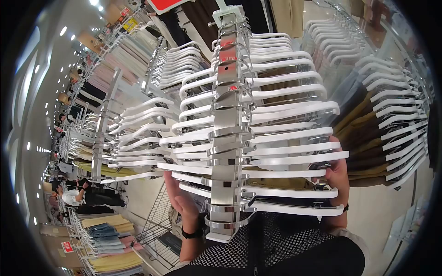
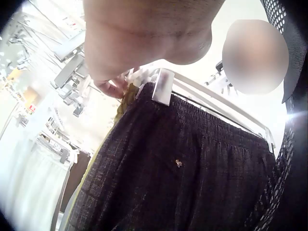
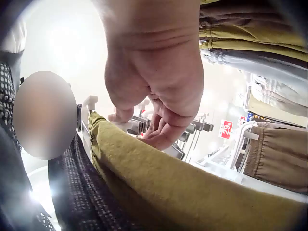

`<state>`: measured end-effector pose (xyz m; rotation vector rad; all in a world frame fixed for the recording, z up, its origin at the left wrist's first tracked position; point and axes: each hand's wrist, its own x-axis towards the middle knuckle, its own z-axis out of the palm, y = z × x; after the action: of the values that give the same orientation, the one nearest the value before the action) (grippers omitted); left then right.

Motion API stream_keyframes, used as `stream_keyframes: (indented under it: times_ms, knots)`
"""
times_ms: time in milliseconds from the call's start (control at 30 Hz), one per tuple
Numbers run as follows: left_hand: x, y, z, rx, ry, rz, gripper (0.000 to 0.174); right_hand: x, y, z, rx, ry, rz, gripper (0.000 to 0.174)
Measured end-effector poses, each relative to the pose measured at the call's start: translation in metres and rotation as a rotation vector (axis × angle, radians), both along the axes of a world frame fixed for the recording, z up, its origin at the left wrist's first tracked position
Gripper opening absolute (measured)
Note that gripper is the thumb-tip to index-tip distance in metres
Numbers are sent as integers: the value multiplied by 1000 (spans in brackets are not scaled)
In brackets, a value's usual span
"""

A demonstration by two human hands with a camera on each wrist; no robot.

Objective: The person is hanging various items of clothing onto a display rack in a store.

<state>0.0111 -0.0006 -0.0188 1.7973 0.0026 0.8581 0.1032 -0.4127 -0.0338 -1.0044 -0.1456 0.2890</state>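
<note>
White clip hangers [image 1: 294, 149] hang in a row along a metal rail [image 1: 225, 181] in front of me. My left hand [image 1: 185, 202] is at their left ends, fingers reaching up beside the hanger tips, thumb apart. In the left wrist view its fingertips are beside olive trousers [image 2: 126, 102], behind dark elastic-waist trousers [image 2: 192, 159] clipped to the nearest hanger. My right hand [image 1: 340, 177] grips the right ends of hangers, thumb and fingers curled about them. The right wrist view shows this hand behind the olive trousers' waist, by the clips [image 3: 137, 126]; part of its grip is hidden.
More racks of white hangers stand left [image 1: 142, 138] and right [image 1: 400, 110], the right one holding brown trousers [image 1: 363, 133]. A wire cart [image 1: 154, 225] is low on the left. Another person [image 1: 76, 195] is farther off, near folded clothes [image 1: 106, 237].
</note>
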Motion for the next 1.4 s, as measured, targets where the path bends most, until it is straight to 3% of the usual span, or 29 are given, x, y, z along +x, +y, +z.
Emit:
stream_keyframes:
  times_ms: [67, 167, 233, 300, 333, 367, 433, 467, 533, 600, 667, 700, 733, 767, 800, 833, 900, 933, 1033, 1067, 1100, 1200, 1267, 1300, 1333, 1367, 1400]
  knots:
    - [1, -7, 2, 3, -73, 12, 94, 2, 8, -5, 29, -114, -142, 121]
    - [-1, 8, -11, -82, -121, -6, 92, 1, 8, -12, 76, -97, -151, 119]
    - [1, -12, 16, -40, -150, 30, 91, 5, -3, -37, 64, -122, -129, 114]
    - [-1, -18, 23, 35, -89, 27, 92, 6, -11, -57, 46, -130, -97, 103]
    - [1, -17, 25, 103, -134, -24, 94, 1, -12, -55, 25, -139, -98, 83]
    - [0, -13, 22, 103, -133, -23, 94, 0, -15, -50, 25, -139, -98, 83]
    - [-1, -8, 19, 47, -98, 12, 96, -1, -20, -46, -33, -145, 49, 63]
    - [-2, -10, 19, 28, -78, 19, 98, 1, -21, -45, -31, -142, 49, 63]
    - [-6, -9, 15, 36, -23, 41, 98, 9, -24, -45, -162, -285, 87, 40]
    - [-9, -17, 18, 55, 68, 110, 95, 8, -22, -39, -211, -192, 57, 32]
    - [-16, 18, -32, 96, 50, 88, 87, 8, -21, -44, -328, -119, 53, 19]
    - [-25, 41, -63, 131, 26, 65, 80, 9, -23, -54, -325, -111, 50, 19]
    - [-43, 60, -82, 59, 248, 212, 68, 10, -26, -65, -530, -280, 46, 21]
    - [-42, 59, -82, 64, 256, 207, 68, 10, -29, -72, -735, -447, 44, 24]
    - [-39, 55, -80, 48, 220, 183, 68, 12, -28, -53, -826, -355, 170, 35]
    - [-35, 49, -76, 31, 186, 160, 69, 14, -18, -46, -822, -344, 169, 35]
    - [-28, 36, -68, -2, 120, 119, 69, 15, 0, -39, -609, -322, 110, 42]
    - [-23, 29, -63, -20, 85, 100, 70, 16, 1, -44, -669, -401, 117, 44]
    - [-10, 8, -43, -76, -9, 49, 71, 20, 6, -60, -174, 157, 418, 38]
    - [-9, 3, -35, -95, -38, 36, 72, 22, 12, -64, -507, -123, 369, 38]
    - [-4, -2, -26, -95, -28, 40, 72, 21, 15, -110, -536, -109, 358, 36]
    - [10, 8, 0, 375, 23, -56, 63, 21, 13, -115, -662, -235, 301, 23]
    - [3, 2, -5, 320, -1, -120, 63, 18, 3, -120, -668, -320, 225, 23]
    - [3, -11, -3, 266, -31, -185, 63, 16, 0, -105, -703, -215, 224, 24]
    - [-12, -6, -31, 49, 2, 80, 63, 10, -3, -107, -671, -165, 180, 24]
    - [-9, -10, -18, 47, 3, 73, 63, 1, -12, -111, -639, -117, 134, 25]
    - [-5, -12, -3, 74, 44, -66, 64, -5, -22, -158, -726, -119, -13, 25]
